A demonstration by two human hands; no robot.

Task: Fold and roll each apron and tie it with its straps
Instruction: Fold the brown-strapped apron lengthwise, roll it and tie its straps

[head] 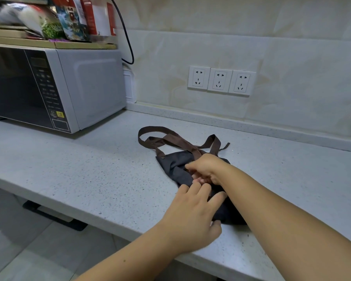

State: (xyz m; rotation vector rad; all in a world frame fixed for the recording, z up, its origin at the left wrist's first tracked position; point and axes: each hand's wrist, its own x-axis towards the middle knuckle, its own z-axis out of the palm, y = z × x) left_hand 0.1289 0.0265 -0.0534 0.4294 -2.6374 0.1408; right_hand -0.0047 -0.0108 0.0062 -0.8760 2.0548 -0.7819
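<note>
The dark apron (176, 167) lies bunched into a narrow bundle on the worktop (89, 169), not far from its front edge, running from far left to near right. Its brown straps (174, 139) lie loose beyond the far end, looping toward the wall. Your right hand (206, 169) sits on the middle of the bundle, just this side of where the straps join, its grip closed with fingers curled on a fold of the dark cloth. Your left hand (193, 216) lies nearer you with its grip open: fingers fairly straight and spread on the cloth, fingertips nearly meeting the right hand's, thumb against the bundle's near end. A microwave (55, 88) stands at the left, and three wall sockets (220, 80) sit behind.
</note>
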